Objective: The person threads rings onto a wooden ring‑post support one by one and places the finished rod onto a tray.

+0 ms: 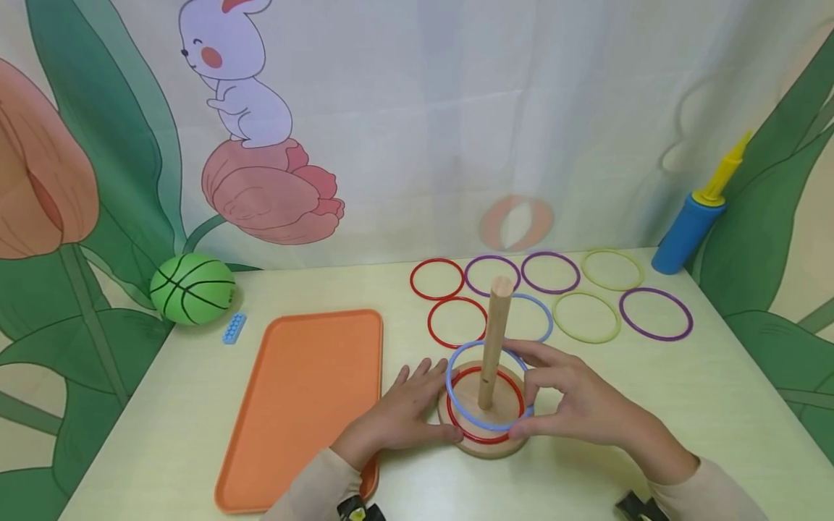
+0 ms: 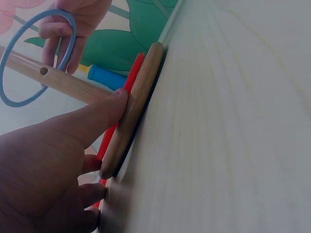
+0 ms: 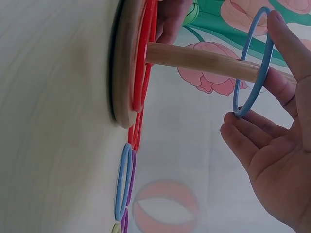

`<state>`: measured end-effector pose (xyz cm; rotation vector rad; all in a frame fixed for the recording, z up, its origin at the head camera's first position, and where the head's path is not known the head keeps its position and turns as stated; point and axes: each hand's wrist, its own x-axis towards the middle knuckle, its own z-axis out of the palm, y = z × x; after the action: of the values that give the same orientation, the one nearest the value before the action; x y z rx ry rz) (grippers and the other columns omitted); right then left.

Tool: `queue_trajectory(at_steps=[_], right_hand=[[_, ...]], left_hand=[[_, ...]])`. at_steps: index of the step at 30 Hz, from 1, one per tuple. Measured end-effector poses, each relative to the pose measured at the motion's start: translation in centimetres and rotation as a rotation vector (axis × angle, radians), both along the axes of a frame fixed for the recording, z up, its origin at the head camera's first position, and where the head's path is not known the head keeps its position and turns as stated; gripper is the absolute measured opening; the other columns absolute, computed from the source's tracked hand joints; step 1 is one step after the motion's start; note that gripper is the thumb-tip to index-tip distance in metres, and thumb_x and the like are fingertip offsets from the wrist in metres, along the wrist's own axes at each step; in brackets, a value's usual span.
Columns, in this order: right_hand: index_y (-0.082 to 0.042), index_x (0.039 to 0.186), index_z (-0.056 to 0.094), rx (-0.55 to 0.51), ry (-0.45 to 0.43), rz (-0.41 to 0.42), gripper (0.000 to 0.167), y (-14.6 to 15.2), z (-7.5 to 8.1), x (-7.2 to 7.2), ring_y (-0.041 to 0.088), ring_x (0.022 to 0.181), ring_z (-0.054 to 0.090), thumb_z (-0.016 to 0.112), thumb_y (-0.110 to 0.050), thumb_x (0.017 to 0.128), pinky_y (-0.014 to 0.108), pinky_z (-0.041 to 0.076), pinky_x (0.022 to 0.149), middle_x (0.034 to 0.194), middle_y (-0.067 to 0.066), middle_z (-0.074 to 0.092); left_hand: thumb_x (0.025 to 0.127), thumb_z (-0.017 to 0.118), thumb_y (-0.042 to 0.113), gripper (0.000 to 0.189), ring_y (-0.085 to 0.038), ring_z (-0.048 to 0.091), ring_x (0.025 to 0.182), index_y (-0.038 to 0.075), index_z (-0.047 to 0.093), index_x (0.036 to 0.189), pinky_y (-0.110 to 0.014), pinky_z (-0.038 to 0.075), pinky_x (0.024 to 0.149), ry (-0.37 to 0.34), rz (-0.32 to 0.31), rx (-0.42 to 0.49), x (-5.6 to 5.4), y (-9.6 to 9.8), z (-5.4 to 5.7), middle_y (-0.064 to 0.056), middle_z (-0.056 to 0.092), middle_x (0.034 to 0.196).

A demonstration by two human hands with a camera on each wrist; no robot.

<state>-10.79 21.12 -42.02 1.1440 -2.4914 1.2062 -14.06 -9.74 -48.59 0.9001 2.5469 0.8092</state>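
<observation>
In the head view a round wooden base carries an upright wooden peg. A red ring lies on the base around the peg. My right hand pinches a light blue ring by its edge between thumb and fingers. That ring is tilted and encircles the peg, above the red one, as the right wrist view shows. My left hand rests at the left side of the base with fingers extended, its thumb touching the red ring and the base's edge.
Behind the peg lie red rings, purple rings, yellow-green rings and another blue ring. An orange tray is at left, near a green ball and a small blue brick. A blue-yellow pump stands back right.
</observation>
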Motion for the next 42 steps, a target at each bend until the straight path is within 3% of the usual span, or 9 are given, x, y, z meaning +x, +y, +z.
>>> queue_trajectory(at_steps=[17, 26, 42], right_hand=[[-0.028, 0.072, 0.058, 0.063, -0.052, 0.014, 0.04, -0.2, -1.2, -0.5, 0.033, 0.139, 0.055, 0.096, -0.043, 0.075, 0.042, 0.053, 0.106, 0.148, 0.005, 0.061], [-0.026, 0.071, 0.06, 0.062, -0.081, 0.024, 0.041, -0.5, -1.9, -0.6, 0.027, 0.138, 0.057, 0.098, -0.04, 0.071, 0.031, 0.049, 0.108, 0.147, 0.003, 0.061], [-0.026, 0.071, 0.059, 0.09, -0.124, 0.024, 0.042, -0.4, -2.4, -0.8, 0.026, 0.139, 0.055, 0.099, -0.04, 0.068, 0.037, 0.05, 0.108, 0.148, -0.001, 0.06]], left_hand=[[0.091, 0.07, 0.067, 0.1, -0.03, 0.009, 0.163, 0.021, 0.027, 0.169, -0.054, 0.002, 0.131, 0.008, 0.0, -0.026, -0.1, 0.0, -0.1, -0.005, 0.021, 0.175], [0.091, 0.07, 0.066, 0.096, -0.029, 0.007, 0.163, 0.025, 0.03, 0.168, -0.053, 0.001, 0.131, 0.008, -0.009, -0.025, -0.1, 0.0, 0.0, -0.005, 0.021, 0.175], [0.09, 0.073, 0.064, 0.096, -0.03, 0.007, 0.163, 0.024, 0.032, 0.168, -0.053, 0.0, 0.131, 0.004, -0.004, -0.025, -0.1, 0.1, 0.1, -0.005, 0.021, 0.175]])
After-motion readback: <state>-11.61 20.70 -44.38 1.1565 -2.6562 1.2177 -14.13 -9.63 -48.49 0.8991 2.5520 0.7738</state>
